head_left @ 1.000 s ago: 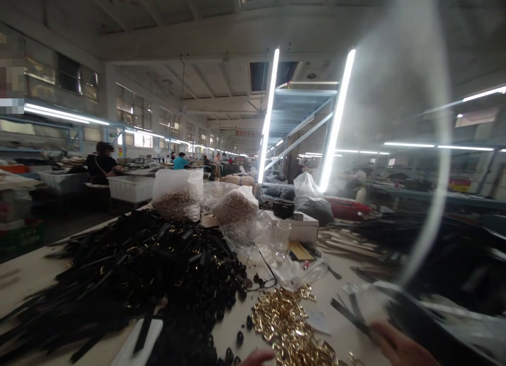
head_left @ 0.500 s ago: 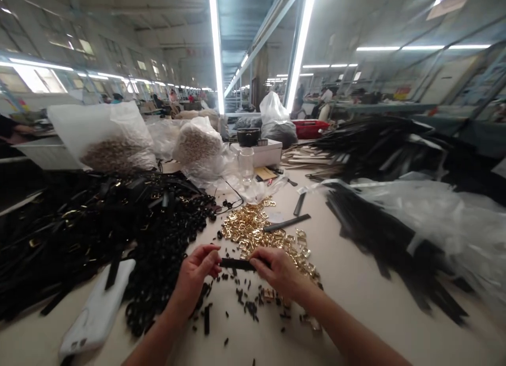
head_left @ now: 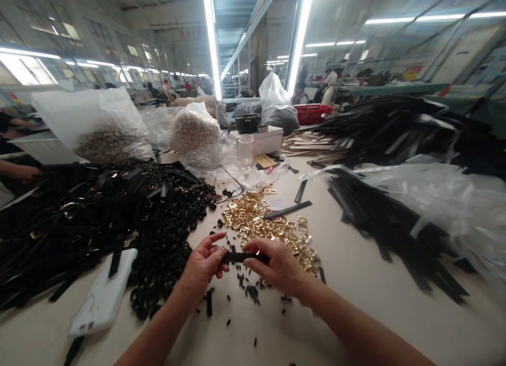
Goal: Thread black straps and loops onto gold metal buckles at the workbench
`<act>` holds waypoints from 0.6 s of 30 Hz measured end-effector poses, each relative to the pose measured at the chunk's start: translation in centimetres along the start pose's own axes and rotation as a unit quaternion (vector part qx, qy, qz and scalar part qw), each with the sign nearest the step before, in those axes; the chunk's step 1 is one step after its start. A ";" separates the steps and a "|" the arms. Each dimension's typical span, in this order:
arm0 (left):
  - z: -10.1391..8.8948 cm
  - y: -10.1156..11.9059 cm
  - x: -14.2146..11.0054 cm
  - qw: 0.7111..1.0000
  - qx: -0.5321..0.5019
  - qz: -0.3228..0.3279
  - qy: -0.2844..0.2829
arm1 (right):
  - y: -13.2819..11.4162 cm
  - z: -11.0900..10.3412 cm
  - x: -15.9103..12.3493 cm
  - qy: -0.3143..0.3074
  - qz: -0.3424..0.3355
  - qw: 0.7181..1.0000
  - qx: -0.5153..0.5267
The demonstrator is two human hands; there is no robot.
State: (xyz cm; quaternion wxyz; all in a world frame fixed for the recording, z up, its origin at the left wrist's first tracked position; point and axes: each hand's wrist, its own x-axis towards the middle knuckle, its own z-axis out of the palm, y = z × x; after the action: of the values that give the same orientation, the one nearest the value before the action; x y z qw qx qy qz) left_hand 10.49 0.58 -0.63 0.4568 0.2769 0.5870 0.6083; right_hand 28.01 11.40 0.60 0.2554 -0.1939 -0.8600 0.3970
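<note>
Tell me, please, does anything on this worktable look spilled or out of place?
Small black scraps lie scattered loose on the table below both hands, and a white phone lies half under the black strap pile.

Head view, down over worktable (head_left: 356,282)

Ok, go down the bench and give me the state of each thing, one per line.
left hand: pinching one end of the black strap
right hand: gripping the strap's other end
black strap: held level above the table
gold buckles: loose in a heap
black loops: piled beside the hands
phone: lying flat, face down
glass jar: upright, looks empty
plastic bags: part full, standing
</note>
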 end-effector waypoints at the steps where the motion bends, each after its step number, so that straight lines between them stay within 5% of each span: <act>1: 0.1 -0.3 0.0 1.000 -0.011 -0.010 -0.005 | -0.1 0.1 -0.1 0.010 -0.026 0.999 -0.022; 11: 0.8 -0.6 -0.4 0.992 -0.104 -0.071 -0.015 | 0.0 0.7 -0.4 0.052 -0.161 0.975 -0.148; 18: 1.0 -0.9 -0.3 0.988 -0.137 -0.077 -0.011 | 0.2 0.9 -0.5 0.063 -0.160 0.974 -0.146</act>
State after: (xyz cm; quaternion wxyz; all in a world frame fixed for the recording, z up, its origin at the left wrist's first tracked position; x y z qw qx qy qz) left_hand 11.68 0.70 -1.30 0.5423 0.1725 0.5126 0.6430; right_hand 27.87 10.73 -0.24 0.3386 -0.1136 -0.9106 0.2080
